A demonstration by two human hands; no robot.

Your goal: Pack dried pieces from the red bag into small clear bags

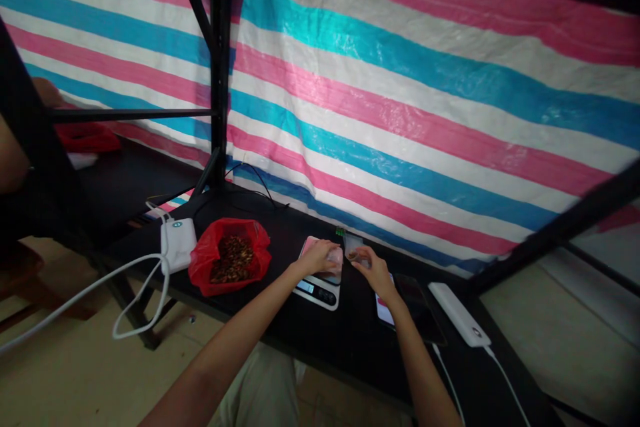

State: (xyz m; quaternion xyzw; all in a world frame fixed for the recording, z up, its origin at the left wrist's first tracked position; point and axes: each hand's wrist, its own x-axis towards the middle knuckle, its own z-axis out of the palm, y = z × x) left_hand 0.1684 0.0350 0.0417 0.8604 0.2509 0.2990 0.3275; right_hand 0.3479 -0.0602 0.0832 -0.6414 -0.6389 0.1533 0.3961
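Note:
My left hand (pixel 320 257) is over the pan of a small digital kitchen scale (pixel 327 295), its fingers curled round something pale and pinkish that I cannot make out. The scale's lit display faces me. To its right, my right hand (pixel 369 265) is closed in a pinch beside a small clear plastic bag (pixel 354 241); a bit of brown shows by the fingertips, too small to name. Left of the scale stands an open red plastic bag (pixel 203 263) holding many small brown pieces (pixel 234 259), perhaps nuts or seeds.
A white power bank (pixel 179 244) with a thick white cable lies at the left. Right of my right hand are a lit phone (pixel 384 307), a dark tablet-like slab (pixel 420 307) and a long white power bank (pixel 460 315). Black frame posts (pixel 220 67) and a striped sheet (pixel 400 113) enclose the black table.

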